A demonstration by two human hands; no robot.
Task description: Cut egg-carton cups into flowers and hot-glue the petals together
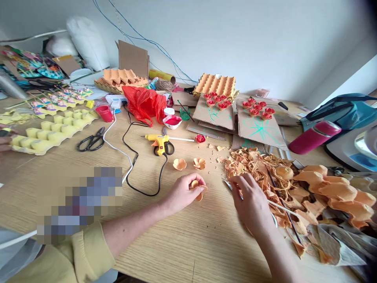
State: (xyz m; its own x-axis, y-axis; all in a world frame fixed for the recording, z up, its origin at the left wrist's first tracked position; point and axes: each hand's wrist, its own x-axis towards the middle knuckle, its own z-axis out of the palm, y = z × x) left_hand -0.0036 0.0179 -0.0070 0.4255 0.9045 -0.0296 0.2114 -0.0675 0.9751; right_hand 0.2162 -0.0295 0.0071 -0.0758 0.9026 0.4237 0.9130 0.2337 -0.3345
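Observation:
My left hand (184, 192) is closed around a small orange flower cut from egg carton (198, 191), held just above the wooden table (182, 243). My right hand (250, 200) is curled around small scissors (229, 184), whose metal tip pokes out to the left of the fingers. It rests at the edge of a heap of orange carton scraps (259, 165). Two more orange flowers (190, 164) lie beyond my left hand. A red painted flower (200, 138) lies at the tip of the yellow glue gun (159, 142).
Black scissors (92, 140), a red cup (104, 113), a bowl of red paint (172, 121) and a red plastic bag (144, 103) lie further back. Cardboard sheets with red flowers (235, 108), egg trays (216, 84), a yellow tray (50, 131), a pink bottle (313, 136) and torn carton pieces (338, 196) surround them.

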